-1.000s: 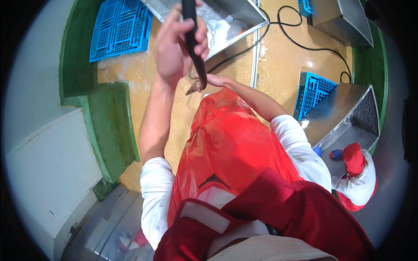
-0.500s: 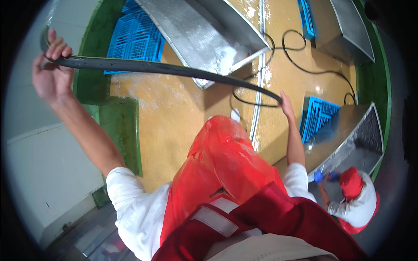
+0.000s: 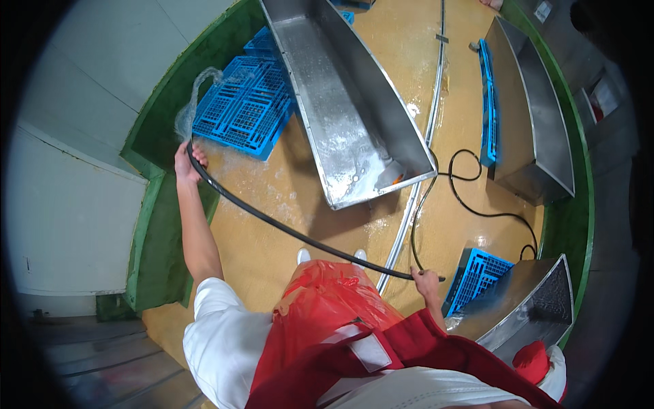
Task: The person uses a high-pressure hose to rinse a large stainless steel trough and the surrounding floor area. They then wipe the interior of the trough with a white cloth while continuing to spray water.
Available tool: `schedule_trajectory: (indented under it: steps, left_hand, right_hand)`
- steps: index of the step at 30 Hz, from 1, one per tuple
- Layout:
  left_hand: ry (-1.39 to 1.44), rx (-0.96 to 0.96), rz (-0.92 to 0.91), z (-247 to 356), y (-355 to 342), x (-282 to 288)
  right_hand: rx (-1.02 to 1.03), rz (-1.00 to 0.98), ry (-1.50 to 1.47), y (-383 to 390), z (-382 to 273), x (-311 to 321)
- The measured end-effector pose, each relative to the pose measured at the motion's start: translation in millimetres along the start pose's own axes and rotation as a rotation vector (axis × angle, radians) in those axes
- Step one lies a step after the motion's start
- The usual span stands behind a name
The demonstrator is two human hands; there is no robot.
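My left hand (image 3: 189, 163), out at the left, grips a black hose (image 3: 300, 237) near its end, where water (image 3: 185, 119) streams out over the green wall edge and a blue plastic pallet (image 3: 242, 109). The hose runs across in front of my red apron to my right hand (image 3: 427, 286), which is closed on it lower right. Beyond the hose stands a long stainless steel tub (image 3: 320, 82), wet inside, with a small orange item at its near end.
At the right stand steel tubs (image 3: 528, 109) and upright blue pallets (image 3: 477, 276). Thin hose coils (image 3: 465, 170) lie on the yellow floor beside a rail (image 3: 429, 129). A co-worker in a red cap (image 3: 535, 361) is at lower right. A green step (image 3: 153, 252) borders the left.
The hose swung from upright to crosswise as my hands spread apart. Since half a second ago my left hand moved right, water now streams by the pallet, and the surroundings shifted down in view.
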State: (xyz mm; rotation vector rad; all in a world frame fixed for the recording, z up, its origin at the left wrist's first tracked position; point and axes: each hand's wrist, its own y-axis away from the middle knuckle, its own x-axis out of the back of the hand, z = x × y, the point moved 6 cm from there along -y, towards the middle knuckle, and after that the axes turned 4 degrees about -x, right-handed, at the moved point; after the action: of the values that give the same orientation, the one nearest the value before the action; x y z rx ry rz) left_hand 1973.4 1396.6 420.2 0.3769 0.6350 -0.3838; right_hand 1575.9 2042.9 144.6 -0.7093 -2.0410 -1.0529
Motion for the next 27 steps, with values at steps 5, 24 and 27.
schedule_trajectory:
  steps: [5,24,27]
  left_hand:
    - [-0.11,0.074,0.165,-5.5,-9.4,93.4]
    - [-0.222,0.203,0.143,-89.7,19.9,295.8]
    - [-0.107,0.176,0.123,-33.2,-14.9,262.6]
  right_hand:
    - [-0.018,-0.043,0.076,22.6,-42.2,-52.5]
    - [-0.067,-0.105,0.274,28.2,-200.5,-117.6]
    - [-0.153,-0.08,0.186,14.2,-207.5,-91.3]
